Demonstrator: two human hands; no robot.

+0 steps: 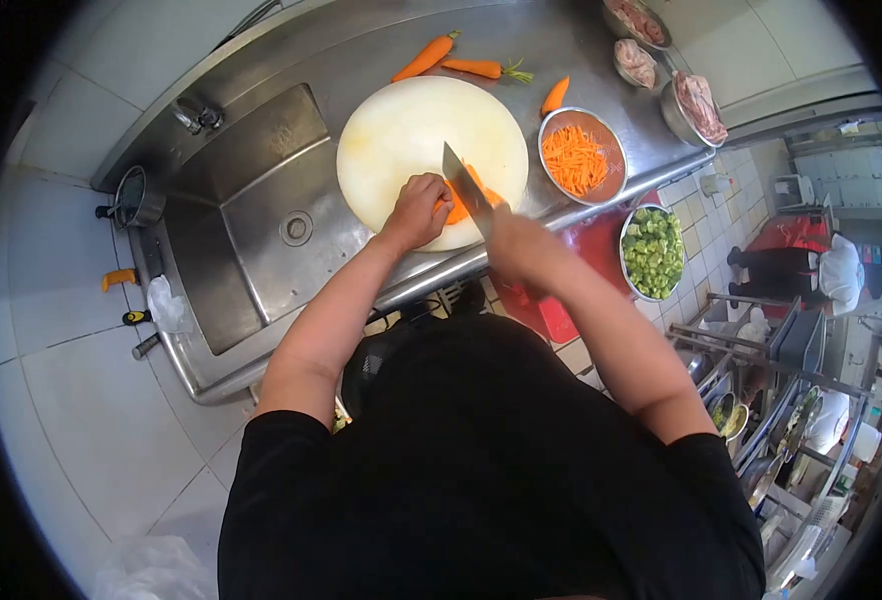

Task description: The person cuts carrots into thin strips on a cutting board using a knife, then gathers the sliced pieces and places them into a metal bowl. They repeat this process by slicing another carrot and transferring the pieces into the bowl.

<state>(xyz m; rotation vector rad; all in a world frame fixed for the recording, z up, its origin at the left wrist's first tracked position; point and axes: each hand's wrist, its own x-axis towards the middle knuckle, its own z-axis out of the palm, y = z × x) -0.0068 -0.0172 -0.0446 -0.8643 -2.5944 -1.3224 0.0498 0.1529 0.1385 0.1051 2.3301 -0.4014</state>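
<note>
While you slice: left hand (416, 210) pins orange carrot piece (457, 210), right hand (521, 245) grips steel cleaver (464, 185).
Done: steel bowl of shreds (613, 150).
Remaining: whole carrots (426, 57).

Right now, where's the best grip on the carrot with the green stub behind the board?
Probably pinch the carrot across its thick end by the greens, coming from above: it lies flat on the counter, and its thin tip nears another carrot.

Your round white plastic cutting board (401, 130) lies on the steel counter (551, 35): rectangular steel sink basin (251, 215) left, round steel bowl of shredded carrot (581, 158) right, whole orange carrots (426, 57) behind.
</note>
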